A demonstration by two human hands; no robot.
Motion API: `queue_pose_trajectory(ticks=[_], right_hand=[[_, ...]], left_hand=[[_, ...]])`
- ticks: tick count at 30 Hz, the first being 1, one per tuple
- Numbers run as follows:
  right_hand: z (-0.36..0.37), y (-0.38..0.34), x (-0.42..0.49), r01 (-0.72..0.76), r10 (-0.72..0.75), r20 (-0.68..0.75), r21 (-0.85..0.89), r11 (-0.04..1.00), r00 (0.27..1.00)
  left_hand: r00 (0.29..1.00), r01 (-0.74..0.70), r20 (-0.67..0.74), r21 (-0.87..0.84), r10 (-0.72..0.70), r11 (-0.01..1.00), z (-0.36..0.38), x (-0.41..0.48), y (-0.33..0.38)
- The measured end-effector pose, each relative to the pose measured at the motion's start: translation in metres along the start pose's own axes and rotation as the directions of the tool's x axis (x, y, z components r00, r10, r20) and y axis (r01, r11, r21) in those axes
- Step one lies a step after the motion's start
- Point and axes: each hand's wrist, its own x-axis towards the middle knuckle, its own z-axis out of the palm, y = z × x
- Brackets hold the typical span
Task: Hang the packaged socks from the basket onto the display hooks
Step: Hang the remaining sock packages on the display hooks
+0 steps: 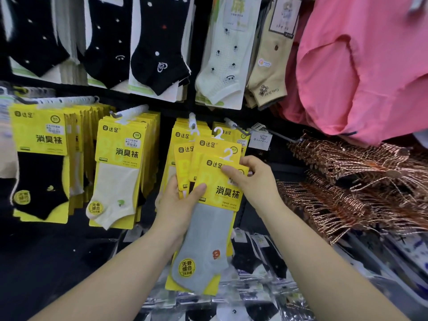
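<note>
Gripping fanned yellow-carded sock packs [209, 195], the left hand [178, 202] supports underneath; the right hand [252, 179] pinches the front pack's top.

This is a clothing shop: a dark display wall carries rows of hooks [129, 111] hung with carded socks [119, 172] in yellow packs at nine o'clock, more socks [159, 54] at twelve, pink garments [361, 66] at two and stacked copper hangers [347, 181] at three.
</note>
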Motion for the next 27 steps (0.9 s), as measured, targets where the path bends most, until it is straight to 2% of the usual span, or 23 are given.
queue_pose_trajectory(ticks=[5, 9, 13, 16, 20, 27], right_hand=[[-0.011, 0.005, 0.002, -0.065, 0.068, -0.008, 0.183, 0.981, 0.998], [-0.019, 0.003, 0.021, -0.051, 0.103, -0.171, 0.286, 0.957, 0.98], [-0.025, -0.004, 0.048, -0.087, 0.14, -0.245, 0.216, 0.973, 0.959], [-0.02, -0.01, 0.065, -0.067, 0.101, -0.223, 0.155, 0.986, 0.97], [-0.006, -0.011, 0.077, -0.06, 0.057, -0.162, -0.014, 0.998, 0.985], [0.002, -0.009, 0.082, -0.155, 0.168, -0.236, 0.075, 0.985, 0.957]], left_hand=[[0.998, -0.024, -0.06, 0.154, 0.033, 0.988, -0.009, 0.004, -0.003], [0.98, -0.084, -0.144, 0.329, 0.138, 0.941, -0.022, 0.01, -0.004], [0.96, -0.137, -0.164, 0.438, 0.229, 0.889, -0.035, 0.014, -0.004], [0.943, -0.184, -0.157, 0.487, 0.293, 0.854, -0.042, 0.014, -0.004], [0.942, -0.192, -0.148, 0.499, 0.301, 0.845, -0.048, 0.014, -0.003], [0.963, -0.136, -0.142, 0.474, 0.228, 0.87, -0.046, 0.013, -0.003]])
